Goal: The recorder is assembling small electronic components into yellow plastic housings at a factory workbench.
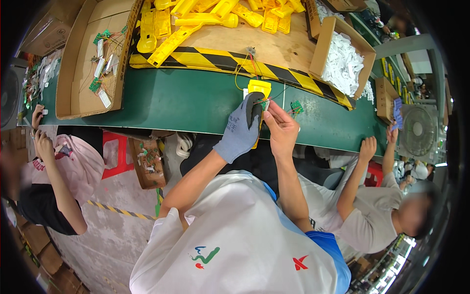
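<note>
Yellow casing [259, 87] above the bench [196, 100] near edge, gloved left hand [242, 125] wrapped round it; right hand [283, 130], fingers pinching a green board [265, 105] (exact contact hidden). Risk: thin wires [236, 76] looping toward the striped border [205, 60] could snag, a tug breaking joints

Left hand [241, 128] has room leftward, striped ledge [196, 60] ahead.
</note>
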Demonstrator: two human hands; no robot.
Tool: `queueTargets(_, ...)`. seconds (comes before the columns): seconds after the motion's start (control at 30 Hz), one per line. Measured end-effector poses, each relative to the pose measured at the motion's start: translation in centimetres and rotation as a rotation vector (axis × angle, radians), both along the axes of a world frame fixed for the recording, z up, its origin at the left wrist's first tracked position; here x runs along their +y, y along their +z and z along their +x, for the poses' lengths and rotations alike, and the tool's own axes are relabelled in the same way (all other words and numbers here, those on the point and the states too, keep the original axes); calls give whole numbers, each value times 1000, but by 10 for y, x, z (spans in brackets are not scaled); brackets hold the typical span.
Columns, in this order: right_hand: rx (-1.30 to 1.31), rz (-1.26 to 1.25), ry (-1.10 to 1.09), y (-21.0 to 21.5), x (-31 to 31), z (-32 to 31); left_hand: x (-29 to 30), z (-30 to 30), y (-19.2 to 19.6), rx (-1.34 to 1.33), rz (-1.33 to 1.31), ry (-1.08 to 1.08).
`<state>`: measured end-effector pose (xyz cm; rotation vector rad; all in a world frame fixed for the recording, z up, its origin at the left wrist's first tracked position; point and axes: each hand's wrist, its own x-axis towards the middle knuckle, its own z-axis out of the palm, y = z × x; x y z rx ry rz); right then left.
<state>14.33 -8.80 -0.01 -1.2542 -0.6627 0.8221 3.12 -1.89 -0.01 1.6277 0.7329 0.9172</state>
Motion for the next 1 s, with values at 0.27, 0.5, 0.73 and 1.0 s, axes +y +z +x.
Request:
queueTargets(0.27,72,-107,138,9,1,14,3,-1,0,0,-33,-12)
queueTargets(0.5,-120,-45,151,5,-8,8,-1,6,-1,28,-16,-5)
queueTargets(0.73,-150,1,80,0,-7,0,5,0,-4,31,-36,-81)
queueTargets(1.0,-301,-43,108,14,-20,1,-5,3,-3,52,81,-93)
